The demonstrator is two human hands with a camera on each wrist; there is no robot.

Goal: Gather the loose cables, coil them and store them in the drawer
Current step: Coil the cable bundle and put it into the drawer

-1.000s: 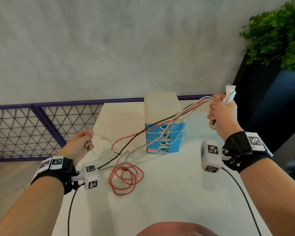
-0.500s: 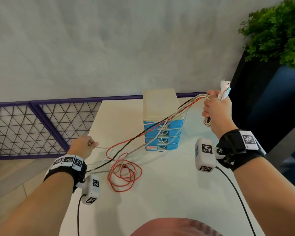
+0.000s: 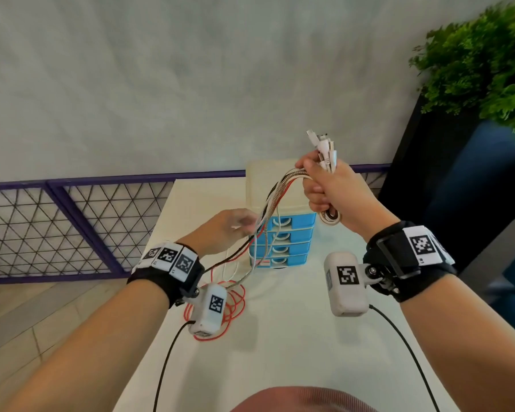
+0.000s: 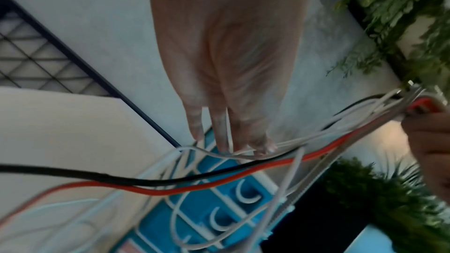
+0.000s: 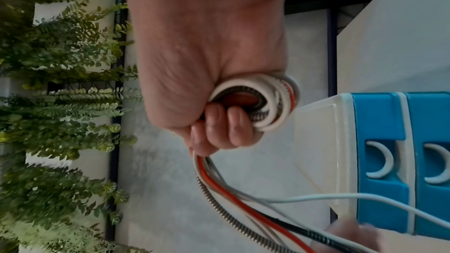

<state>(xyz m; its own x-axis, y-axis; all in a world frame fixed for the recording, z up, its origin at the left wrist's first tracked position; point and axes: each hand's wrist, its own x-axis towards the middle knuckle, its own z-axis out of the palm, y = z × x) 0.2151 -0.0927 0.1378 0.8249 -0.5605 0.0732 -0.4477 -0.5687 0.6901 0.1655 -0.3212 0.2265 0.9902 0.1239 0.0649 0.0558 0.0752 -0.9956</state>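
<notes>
My right hand (image 3: 333,191) grips a bundle of cables (image 3: 269,215) above the drawer unit (image 3: 289,236), with several white plugs (image 3: 324,150) sticking up from the fist. In the right wrist view, a small coil (image 5: 272,103) of white, red and braided cable sits under the curled fingers (image 5: 219,132). White, red, black and braided strands hang down to my left hand (image 3: 229,230). The left fingers (image 4: 219,118) are straight, their tips touching the white strands above the black cable (image 4: 146,180) and the red one (image 4: 219,180). Loose red loops (image 3: 235,295) lie on the table (image 3: 280,352).
The white unit has several blue drawers (image 5: 380,122), all closed, and stands at the table's far side. A purple mesh railing (image 3: 72,203) runs behind and to the left. A green plant (image 3: 482,60) on a dark planter stands at the right.
My left hand has moved up and right from the table's left side to the hanging strands. My right hand has lifted the bundle higher and brought it left over the drawer unit.
</notes>
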